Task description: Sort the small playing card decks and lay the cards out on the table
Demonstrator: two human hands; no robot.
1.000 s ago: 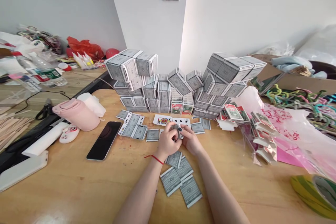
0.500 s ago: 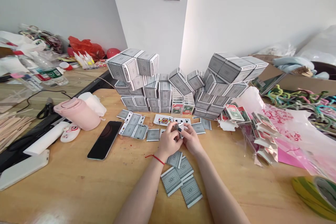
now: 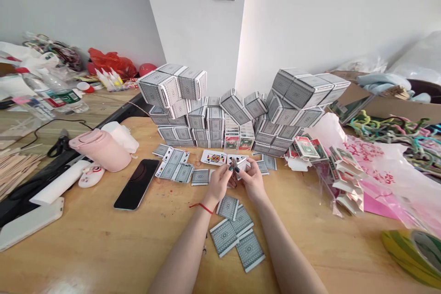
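My left hand (image 3: 220, 181) and my right hand (image 3: 253, 179) meet over the wooden table (image 3: 103, 243), fingers pinched together on folded playing cards (image 3: 238, 164) held between them. A red string circles my left wrist. Just under my forearms lie several grey-backed folded cards (image 3: 237, 234). Beyond my hands, face-up cards (image 3: 214, 157) and more grey-backed cards (image 3: 175, 171) are spread out. Behind them rises a stack of card cubes (image 3: 237, 110) against the wall.
A black phone (image 3: 137, 183), a pink bottle (image 3: 99, 149) and a white roll (image 3: 58, 186) lie at the left. Card boxes (image 3: 339, 165) on pink plastic bags (image 3: 386, 170) sit at the right, with tape rolls (image 3: 413, 252) at the near right corner.
Both hands have lifted slightly and moved a little away from me, and the folded cards between the fingers now show more clearly, opened out a bit.
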